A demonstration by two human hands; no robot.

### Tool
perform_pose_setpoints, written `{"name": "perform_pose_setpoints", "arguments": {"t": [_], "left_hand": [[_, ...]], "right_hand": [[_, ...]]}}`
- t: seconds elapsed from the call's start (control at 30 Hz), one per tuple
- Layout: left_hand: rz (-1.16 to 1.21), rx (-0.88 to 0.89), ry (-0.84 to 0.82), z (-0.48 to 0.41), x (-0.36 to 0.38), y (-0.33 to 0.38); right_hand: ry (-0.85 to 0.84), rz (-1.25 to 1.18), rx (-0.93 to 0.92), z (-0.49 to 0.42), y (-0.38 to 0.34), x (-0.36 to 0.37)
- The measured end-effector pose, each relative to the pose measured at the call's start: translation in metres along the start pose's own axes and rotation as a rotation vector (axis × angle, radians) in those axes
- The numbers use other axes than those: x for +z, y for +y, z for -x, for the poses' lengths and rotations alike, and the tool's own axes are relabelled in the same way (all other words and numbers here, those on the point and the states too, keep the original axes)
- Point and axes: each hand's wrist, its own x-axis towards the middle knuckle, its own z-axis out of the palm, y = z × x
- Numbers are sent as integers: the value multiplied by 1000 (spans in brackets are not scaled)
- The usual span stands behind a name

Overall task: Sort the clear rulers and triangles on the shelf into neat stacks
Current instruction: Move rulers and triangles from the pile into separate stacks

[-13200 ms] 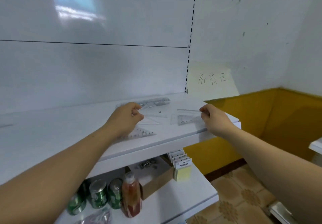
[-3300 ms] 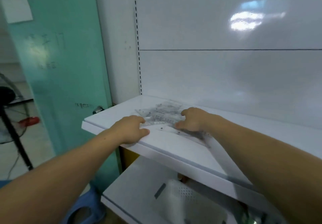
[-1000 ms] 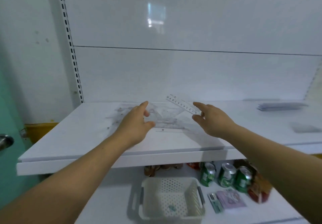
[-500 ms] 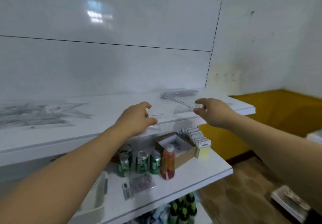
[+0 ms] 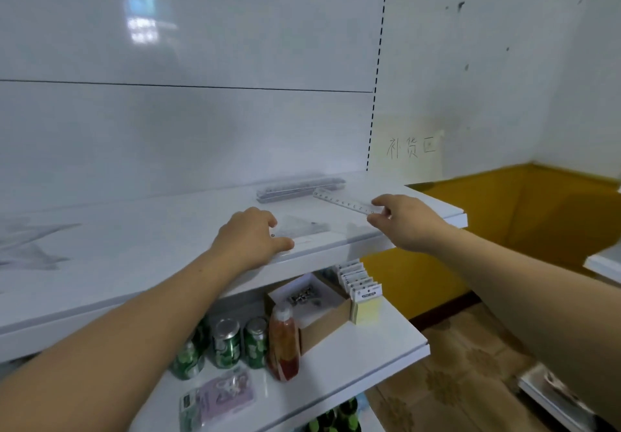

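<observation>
Ruler (image 5: 347, 200), pinched by right hand (image 5: 406, 221), points lengthwise back-left.

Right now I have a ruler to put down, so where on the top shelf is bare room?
Bare: the stretch of top shelf between the left hand and the loose triangles at far left. Tighter: the right end, where the ruler stack, the triangle pile and the right hand pinching the ruler sit close.

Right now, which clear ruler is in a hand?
The lone ruler pinched at its near end by the right hand; the other rulers lie stacked just behind it, untouched.
</observation>
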Motion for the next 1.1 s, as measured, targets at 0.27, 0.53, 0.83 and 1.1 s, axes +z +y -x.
{"name": "perform_pose_setpoints", "arguments": {"t": [0.27, 0.53, 0.83, 1.1], "left_hand": [[21, -78, -6, -36, 24, 3], [94, -150, 1, -38, 29, 10], [87, -235, 91, -29, 31, 25], [75, -224, 104, -29, 34, 24]], "right_hand": [[-67, 32, -147, -97, 6, 30], [-125, 12, -336, -181, -1, 54], [-261, 40, -511, -228, -14, 75], [-317, 101, -571, -238, -3, 85]]}}
